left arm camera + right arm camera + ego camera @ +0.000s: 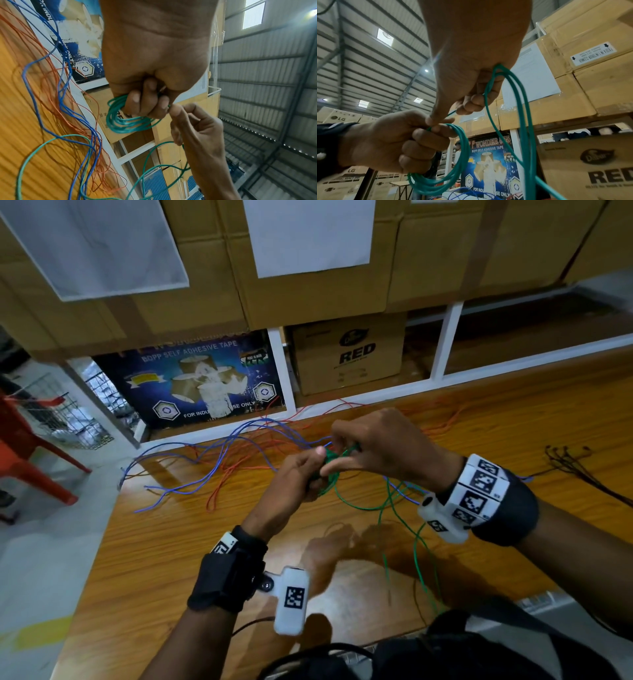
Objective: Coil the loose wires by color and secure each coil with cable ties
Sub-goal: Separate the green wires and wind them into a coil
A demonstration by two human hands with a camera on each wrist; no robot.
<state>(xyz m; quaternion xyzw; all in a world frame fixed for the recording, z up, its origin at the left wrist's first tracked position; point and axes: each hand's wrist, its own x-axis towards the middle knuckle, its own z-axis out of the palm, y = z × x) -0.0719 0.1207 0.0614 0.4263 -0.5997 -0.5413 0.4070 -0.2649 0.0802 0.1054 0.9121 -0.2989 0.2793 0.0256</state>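
Observation:
Above the wooden table (171,559), my left hand (298,474) grips a small coil of green wire (330,470), its fingers (137,100) curled round the loops (123,121). My right hand (383,446) touches it from the right and pinches green strands (523,121) that run through its curled fingers (474,102). The coil (453,162) hangs below the left hand (385,142). The rest of the loose green wire (418,542) trails down to the table's near edge. Blue wires (212,453) and orange wires (239,474) lie tangled on the table behind the hands.
A bundle of thin black strands (575,467) lies at the table's right. Cardboard boxes (346,354) and a blue tape carton (191,381) stand in a white rack behind the table. A red chair (30,460) stands on the floor at left.

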